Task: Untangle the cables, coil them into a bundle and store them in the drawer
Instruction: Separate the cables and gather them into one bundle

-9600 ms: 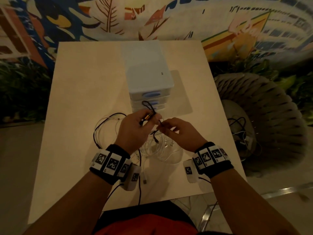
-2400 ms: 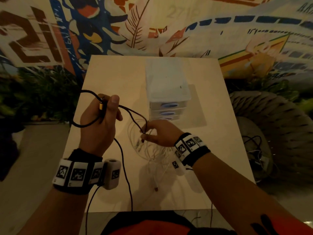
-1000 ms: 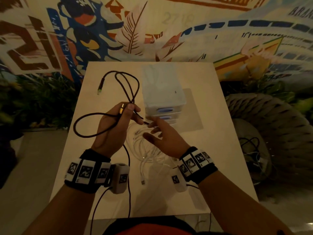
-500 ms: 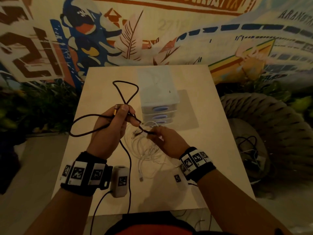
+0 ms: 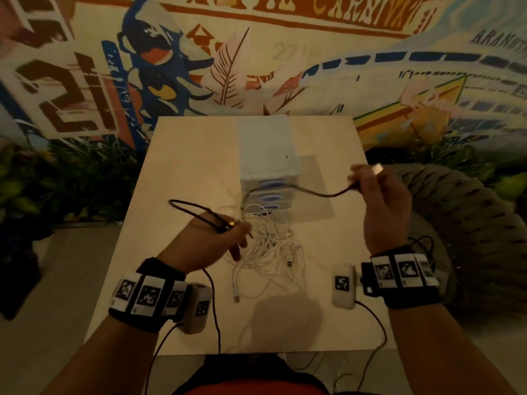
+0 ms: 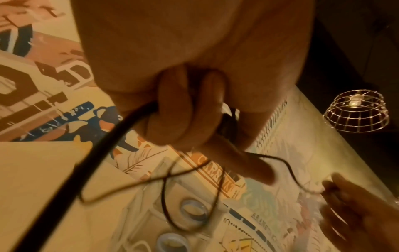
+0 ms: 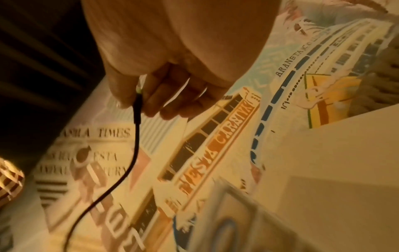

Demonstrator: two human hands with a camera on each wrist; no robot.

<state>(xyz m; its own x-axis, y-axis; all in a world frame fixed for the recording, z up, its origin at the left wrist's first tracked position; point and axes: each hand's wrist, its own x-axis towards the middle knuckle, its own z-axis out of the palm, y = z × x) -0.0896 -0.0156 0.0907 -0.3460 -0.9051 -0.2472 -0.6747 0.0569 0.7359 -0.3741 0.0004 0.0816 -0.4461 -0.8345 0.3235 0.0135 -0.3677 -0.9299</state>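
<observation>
**A:** Nearest the tabletop [image 5: 182, 155] edge: what's readable?

**B:** White cables [image 5: 268, 252] lie in a loose tangle at centre; strand count can't be made out. Left hand [image 5: 208, 243] is curled round one end of the black cable [image 5: 299, 191], a loop sticking out to its left. Motion blur on both hands.

**A:** Right side?

**B:** Right hand [image 5: 385, 206] is raised, pinching the cable's other plug between thumb and fingers. Cable sags between the hands, in front of the drawer unit [image 5: 269, 155].

**A:** Drawers?

**B:** All three fronts look closed; contents hidden. Lowest one partly covered by white cable. Mural wall [image 5: 256, 52] behind.
</observation>
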